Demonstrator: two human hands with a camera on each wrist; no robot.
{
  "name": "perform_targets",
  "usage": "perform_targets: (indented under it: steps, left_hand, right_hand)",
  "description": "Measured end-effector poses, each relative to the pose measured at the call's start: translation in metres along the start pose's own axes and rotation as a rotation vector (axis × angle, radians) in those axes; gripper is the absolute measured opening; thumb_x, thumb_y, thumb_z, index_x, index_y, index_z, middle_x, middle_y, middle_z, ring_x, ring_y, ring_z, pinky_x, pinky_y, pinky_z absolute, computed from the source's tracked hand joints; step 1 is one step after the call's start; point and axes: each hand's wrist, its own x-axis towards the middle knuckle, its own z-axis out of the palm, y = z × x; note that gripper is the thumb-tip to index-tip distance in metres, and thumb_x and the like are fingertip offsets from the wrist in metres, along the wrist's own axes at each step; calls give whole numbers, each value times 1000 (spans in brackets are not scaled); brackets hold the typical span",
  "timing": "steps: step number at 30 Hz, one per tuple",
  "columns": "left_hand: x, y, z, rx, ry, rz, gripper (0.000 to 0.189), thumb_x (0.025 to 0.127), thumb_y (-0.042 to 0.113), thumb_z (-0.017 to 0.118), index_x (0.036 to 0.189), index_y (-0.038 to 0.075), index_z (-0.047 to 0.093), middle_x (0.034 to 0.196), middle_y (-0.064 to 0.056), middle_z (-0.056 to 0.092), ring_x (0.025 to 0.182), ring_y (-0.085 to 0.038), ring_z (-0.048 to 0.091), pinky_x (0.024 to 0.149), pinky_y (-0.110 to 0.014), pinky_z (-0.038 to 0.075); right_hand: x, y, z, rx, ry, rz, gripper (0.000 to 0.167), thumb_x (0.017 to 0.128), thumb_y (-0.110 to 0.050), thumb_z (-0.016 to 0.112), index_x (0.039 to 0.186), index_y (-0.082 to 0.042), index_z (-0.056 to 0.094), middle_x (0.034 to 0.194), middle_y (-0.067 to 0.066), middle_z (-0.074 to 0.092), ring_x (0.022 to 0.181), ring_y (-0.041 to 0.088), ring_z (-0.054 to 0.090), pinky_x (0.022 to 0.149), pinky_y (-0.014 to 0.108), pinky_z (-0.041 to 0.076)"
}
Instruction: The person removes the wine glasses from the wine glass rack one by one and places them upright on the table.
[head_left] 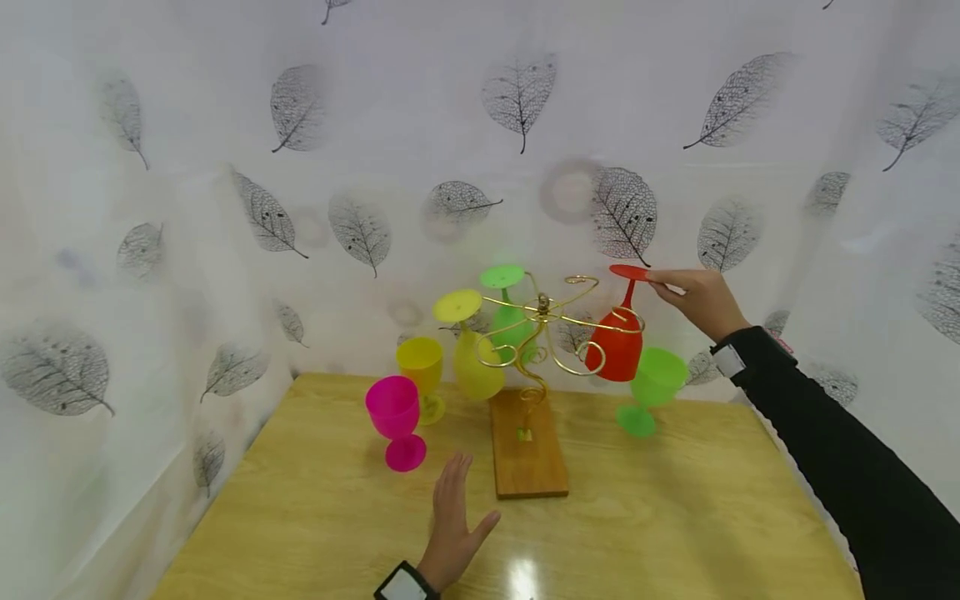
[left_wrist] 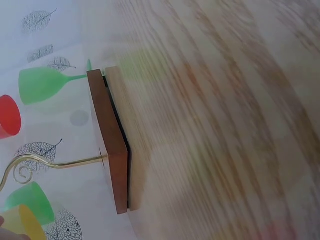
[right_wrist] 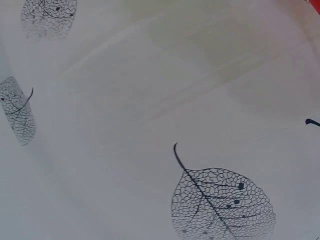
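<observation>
Rack (head_left: 517, 417) at desk's (head_left: 300, 500) far middle, two inverted goblets (head_left: 480, 367) on its left; two upright goblets (head_left: 393, 408) farther left, one upright goblet (head_left: 658, 377) right.

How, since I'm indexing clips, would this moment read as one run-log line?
right hand: pinches inverted red goblet by its base | left hand: holds nothing | gold rack: yellow goblet, green goblet hang inverted

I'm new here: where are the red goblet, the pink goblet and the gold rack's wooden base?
Red goblet (head_left: 621, 354): head view, on its upside-down bowl.
Pink goblet (head_left: 393, 420): head view, on the outside of its bowl.
Wooden base (head_left: 531, 465): head view, on its flat top.
</observation>
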Motion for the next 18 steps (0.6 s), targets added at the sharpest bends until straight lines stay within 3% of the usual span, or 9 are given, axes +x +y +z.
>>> perform_targets:
  steps: [5,9,12,15,18]
  left_hand:
    - [4,2,4,-2,-46,-29,80,87,36,62,148,7,20,152,-23,19,138,-42,15,102,-71,15]
    - [10,5,8,-38,-112,-27,80,87,37,63,148,8,19,152,-22,19,138,-43,14,104,-70,14]
    - [17,9,11,-83,-178,-7,85,85,38,66,149,10,18,153,-21,17,139,-45,12,103,-70,12]
    - [29,14,16,-96,-224,47,95,78,35,74,150,12,16,156,-18,14,140,-44,11,104,-71,12]
    - [44,21,21,-86,-242,107,108,70,28,82,151,15,13,158,-13,12,144,-38,11,106,-70,12]
  right_hand:
    - [-20,0,-13,-6,5,130,27,68,9,76,94,2,73,82,18,72,70,32,68,66,36,50]
    - [-38,-4,-18,43,-5,309,18,76,3,73,93,5,72,82,22,71,69,31,66,64,13,49]
    - [-51,-10,-17,123,-25,450,18,83,-6,69,97,5,71,83,24,70,66,7,63,64,-2,39]
    - [-63,-16,-16,238,-64,561,24,88,-15,66,101,5,70,83,18,72,70,-15,54,67,-2,39]
    - [-72,-23,-14,419,-105,635,30,90,-17,63,104,8,67,79,-2,73,73,-16,56,70,3,45]
